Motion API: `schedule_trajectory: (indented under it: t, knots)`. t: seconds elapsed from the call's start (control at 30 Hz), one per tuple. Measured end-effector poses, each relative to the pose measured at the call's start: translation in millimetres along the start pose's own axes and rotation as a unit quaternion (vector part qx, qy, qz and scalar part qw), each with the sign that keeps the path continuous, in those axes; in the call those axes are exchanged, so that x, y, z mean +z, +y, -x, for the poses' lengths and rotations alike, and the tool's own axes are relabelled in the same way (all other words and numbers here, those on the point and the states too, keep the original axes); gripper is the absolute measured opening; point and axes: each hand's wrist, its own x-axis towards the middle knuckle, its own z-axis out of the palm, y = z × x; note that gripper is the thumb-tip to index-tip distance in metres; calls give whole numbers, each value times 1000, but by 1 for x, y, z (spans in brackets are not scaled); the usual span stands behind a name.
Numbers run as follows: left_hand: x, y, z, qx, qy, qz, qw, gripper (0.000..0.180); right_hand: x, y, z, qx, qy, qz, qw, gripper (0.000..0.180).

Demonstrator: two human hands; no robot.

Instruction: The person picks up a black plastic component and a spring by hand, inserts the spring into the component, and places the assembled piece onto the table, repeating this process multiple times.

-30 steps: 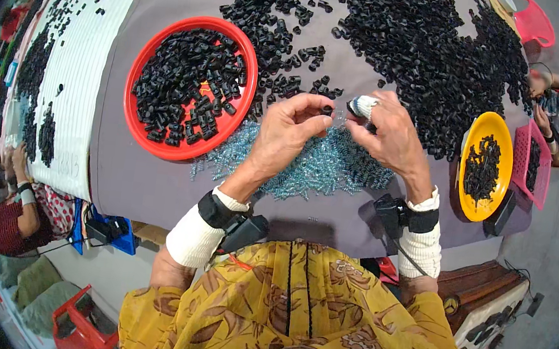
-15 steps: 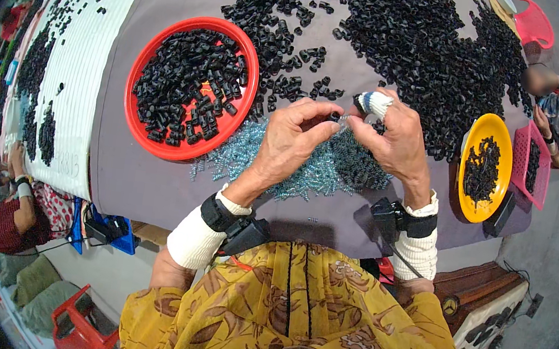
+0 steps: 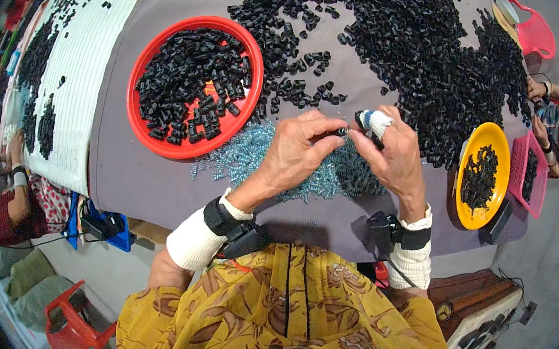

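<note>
My left hand point(image 3: 298, 150) pinches a small black plastic part point(image 3: 342, 132) between thumb and forefinger. Against the same spot press the thumb and fingertips of my right hand point(image 3: 397, 157); whatever these hold is too small and covered to make out. A white and blue cloth sleeve point(image 3: 376, 122) wraps one finger of that hand. Beneath both hands spreads a heap of small metal coil springs point(image 3: 263, 162), bluish on the left and darker on the right. To the left, a round red tray point(image 3: 258, 95) holds many black plastic parts.
Loose black parts point(image 3: 438, 75) cover much of the grey tabletop point(image 3: 151, 194). A yellow dish point(image 3: 462, 190) and a pink basket point(image 3: 537, 196) of black pieces stand at right, near a co-worker's hand point(image 3: 541, 131). Another person's hand point(image 3: 15, 148) rests by the white table at left.
Both hands have dropped slightly toward me, their fingertips still meeting around the small black part. At right, the co-worker's other hand now reaches toward the black parts.
</note>
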Motion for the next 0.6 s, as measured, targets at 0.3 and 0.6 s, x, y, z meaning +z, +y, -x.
schedule_trajectory:
  t: [0.3, 0.6]
  knots:
    - [3, -3, 5, 38, -13, -50, 998, 23, 2, -3, 7, 36, -40, -27, 998, 17]
    - [6, -2, 7, 63, -7, -101, 993, 22, 4, -2, 11, 68, -64, -35, 995, 19]
